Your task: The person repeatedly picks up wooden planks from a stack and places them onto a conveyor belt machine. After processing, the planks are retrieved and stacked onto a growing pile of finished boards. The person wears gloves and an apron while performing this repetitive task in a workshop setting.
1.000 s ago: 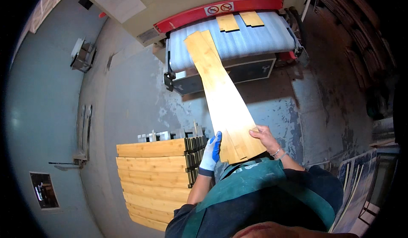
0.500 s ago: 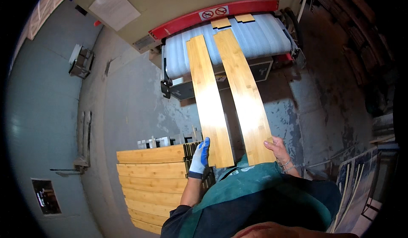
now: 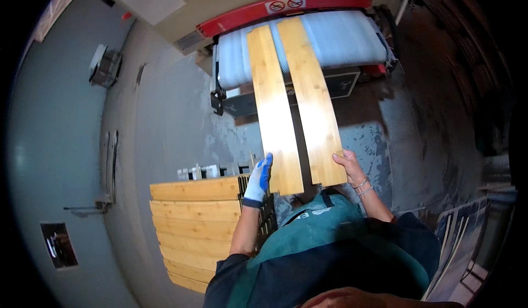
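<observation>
Two long, pale wooden planks reach from my hands to a machine's ribbed, light-blue conveyor belt [image 3: 346, 41], their far ends resting on it. My left hand [image 3: 259, 180], in a white and blue glove, grips the near end of the left plank [image 3: 273, 110] at its outer edge. Bare and with a bracelet at the wrist, my right hand [image 3: 350, 166] holds the near end of the right plank [image 3: 313, 99], thumb on top. A narrow gap runs between the planks. Fingers beneath the wood are hidden.
Beyond the belt stands the machine with a red guard bar [image 3: 236, 19]. A stack of similar planks [image 3: 192, 209] lies at my lower left. A hand pallet truck [image 3: 104, 198] stands by the left wall. Dark stacked boards [image 3: 473, 49] fill the far right.
Both hands have moved forward, and the two planks lie farther onto the belt. Two plank ends that showed under the red bar have gone out of sight into the machine.
</observation>
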Available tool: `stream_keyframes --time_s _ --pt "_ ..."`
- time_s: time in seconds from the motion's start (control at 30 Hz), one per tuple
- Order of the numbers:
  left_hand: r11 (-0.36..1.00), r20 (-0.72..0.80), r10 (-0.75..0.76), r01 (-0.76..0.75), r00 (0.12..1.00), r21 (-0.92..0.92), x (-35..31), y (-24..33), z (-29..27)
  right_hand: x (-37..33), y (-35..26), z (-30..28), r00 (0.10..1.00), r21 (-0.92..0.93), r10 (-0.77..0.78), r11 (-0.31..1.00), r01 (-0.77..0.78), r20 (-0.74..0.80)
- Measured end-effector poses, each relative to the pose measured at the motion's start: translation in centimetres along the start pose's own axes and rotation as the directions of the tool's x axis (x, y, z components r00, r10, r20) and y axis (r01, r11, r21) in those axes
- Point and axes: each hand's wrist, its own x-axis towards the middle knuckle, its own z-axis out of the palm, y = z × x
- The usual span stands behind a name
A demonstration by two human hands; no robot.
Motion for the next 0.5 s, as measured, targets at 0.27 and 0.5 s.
stream_keyframes --time_s 0.27,0.5 --pt "0.994 0.065 0.112 -0.112 0.992 -0.013 2.4 3.0 0.2 4.1 0.2 -1.7 0.998 0.011 0.054 0.998 -0.054 0.012" --pt "0.956 0.18 0.096 -0.041 0.979 -0.29 6.0 2.0 -1.1 7.5 0.0 -3.9 0.999 0.219 0.036 0.975 -0.036 0.005"
